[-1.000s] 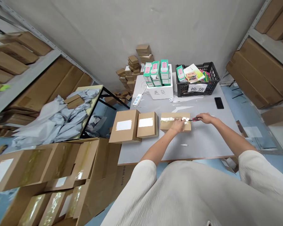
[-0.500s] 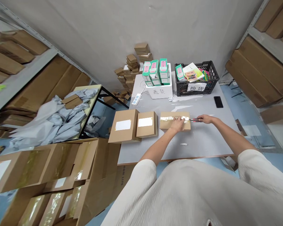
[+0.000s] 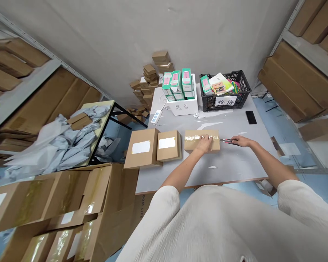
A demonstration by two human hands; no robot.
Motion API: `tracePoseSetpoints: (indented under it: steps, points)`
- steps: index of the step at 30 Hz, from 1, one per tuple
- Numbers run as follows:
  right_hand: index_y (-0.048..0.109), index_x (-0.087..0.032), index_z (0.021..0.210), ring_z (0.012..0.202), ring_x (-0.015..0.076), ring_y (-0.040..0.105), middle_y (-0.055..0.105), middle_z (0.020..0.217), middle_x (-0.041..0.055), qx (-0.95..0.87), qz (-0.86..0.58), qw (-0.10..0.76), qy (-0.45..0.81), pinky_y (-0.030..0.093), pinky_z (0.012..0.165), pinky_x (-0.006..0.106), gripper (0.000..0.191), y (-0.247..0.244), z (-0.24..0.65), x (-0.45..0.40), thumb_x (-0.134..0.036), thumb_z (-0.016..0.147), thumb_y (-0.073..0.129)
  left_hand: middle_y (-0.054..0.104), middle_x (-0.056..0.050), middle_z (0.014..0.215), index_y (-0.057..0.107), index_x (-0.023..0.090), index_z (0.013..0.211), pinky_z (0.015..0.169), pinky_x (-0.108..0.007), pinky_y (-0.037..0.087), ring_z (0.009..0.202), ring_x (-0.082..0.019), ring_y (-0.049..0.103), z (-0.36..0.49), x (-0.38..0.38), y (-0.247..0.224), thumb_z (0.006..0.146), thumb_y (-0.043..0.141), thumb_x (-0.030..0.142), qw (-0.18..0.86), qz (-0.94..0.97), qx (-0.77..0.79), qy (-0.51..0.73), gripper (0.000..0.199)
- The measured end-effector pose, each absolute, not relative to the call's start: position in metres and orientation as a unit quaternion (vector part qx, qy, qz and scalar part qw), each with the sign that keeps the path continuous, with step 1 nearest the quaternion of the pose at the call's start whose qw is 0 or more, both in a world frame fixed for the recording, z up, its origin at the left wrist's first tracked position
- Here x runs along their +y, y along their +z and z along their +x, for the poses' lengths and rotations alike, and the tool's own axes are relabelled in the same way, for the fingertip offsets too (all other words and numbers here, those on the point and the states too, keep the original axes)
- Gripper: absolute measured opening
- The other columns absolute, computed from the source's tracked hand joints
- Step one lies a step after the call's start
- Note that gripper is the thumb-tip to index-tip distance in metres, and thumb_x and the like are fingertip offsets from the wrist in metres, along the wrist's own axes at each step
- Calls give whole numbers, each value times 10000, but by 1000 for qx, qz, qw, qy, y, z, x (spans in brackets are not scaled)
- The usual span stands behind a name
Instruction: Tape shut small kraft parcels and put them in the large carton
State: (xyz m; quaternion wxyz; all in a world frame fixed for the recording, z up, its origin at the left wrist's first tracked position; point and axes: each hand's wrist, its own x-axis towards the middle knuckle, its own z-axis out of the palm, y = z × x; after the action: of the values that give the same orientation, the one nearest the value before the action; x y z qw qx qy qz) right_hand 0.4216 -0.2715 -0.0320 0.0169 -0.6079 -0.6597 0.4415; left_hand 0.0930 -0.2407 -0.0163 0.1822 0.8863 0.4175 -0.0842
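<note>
A small cardboard box (image 3: 191, 145) lies on the grey table with a strip of shiny tape along its top. My left hand (image 3: 205, 144) holds it from above near its right half, fingers bent over the taped top. In my right hand (image 3: 241, 141) is a pair of scissors (image 3: 227, 141) with red and black handles, just right of the box. The scissors' tips point left at the box's right end, and my fingers partly cover the handles. Left of this box stand a smaller labelled box (image 3: 168, 154) and a larger labelled box (image 3: 142, 158), side by side.
A white bin (image 3: 183, 109) of green-and-pink packages and a black crate (image 3: 207, 105) with booklets stand at the table's back. A phone (image 3: 250, 117) lies at right, a power strip (image 3: 156, 116) at left. A big carton (image 3: 123, 203) of taped boxes stands lower left.
My right hand has drawn the scissors slightly right, away from the box's end. My left hand has shifted a little on the box top. The whole view has turned slightly.
</note>
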Motion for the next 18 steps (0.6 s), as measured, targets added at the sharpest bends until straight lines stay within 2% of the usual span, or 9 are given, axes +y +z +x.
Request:
tracePoseSetpoints:
  steps: [4, 5, 7, 8, 10, 14, 18]
  points:
    - [718, -239, 1009, 714, 194, 622, 722, 830, 19, -639, -630, 45, 438, 483, 638, 288, 381, -25, 420, -279, -592, 942, 590, 529, -161, 1508, 300, 277, 1691, 1136, -434, 460, 1329, -363, 606, 90, -243, -14, 870, 848, 365, 235, 854, 464, -39, 991]
    - [711, -237, 1022, 700, 192, 618, 725, 828, 21, -636, -633, 53, 439, 482, 631, 289, 375, -22, 419, -280, -581, 955, 578, 520, -162, 1522, 283, 274, 1707, 1105, -426, 483, 1306, -358, 619, 89, -243, -14, 905, 813, 399, 242, 845, 476, -30, 969]
    - [697, -231, 1078, 681, 183, 610, 756, 877, 32, -632, -635, 67, 439, 482, 622, 289, 374, -17, 415, -284, -559, 986, 544, 505, -172, 1542, 310, 249, 1704, 1082, -423, 499, 1254, -337, 644, 90, -240, -15, 1027, 647, 406, 241, 836, 493, -16, 773]
    - [687, -229, 1121, 679, 179, 609, 776, 920, 39, -631, -634, 74, 440, 485, 622, 287, 379, -14, 412, -285, -551, 1002, 528, 501, -182, 1547, 328, 232, 1697, 1088, -428, 495, 1242, -330, 650, 91, -238, -16, 1077, 546, 371, 236, 834, 499, -10, 671]
    - [666, -231, 1204, 697, 178, 626, 803, 979, 48, -630, -634, 93, 438, 499, 641, 284, 393, -11, 405, -289, -548, 1023, 521, 508, -198, 1546, 340, 218, 1691, 1105, -443, 484, 1262, -332, 641, 93, -233, -19, 1112, 429, 301, 224, 829, 513, 4, 592]
    - [638, -243, 1308, 767, 196, 710, 797, 962, 48, -624, -631, 147, 436, 543, 728, 289, 443, -11, 390, -296, -587, 1048, 537, 541, -179, 1533, 333, 273, 1692, 1148, -448, 456, 1351, -331, 596, 91, -225, -28, 1083, 511, 274, 188, 822, 537, 13, 634]
    - [644, -254, 1358, 769, 200, 724, 785, 1051, 56, -632, -633, 139, 424, 578, 777, 329, 440, -14, 379, -307, -556, 1094, 465, 497, -166, 1603, 456, 279, 1586, 1262, -499, 347, 1522, -333, 465, 87, -220, -32, 1031, 612, 268, 175, 828, 533, 11, 577]
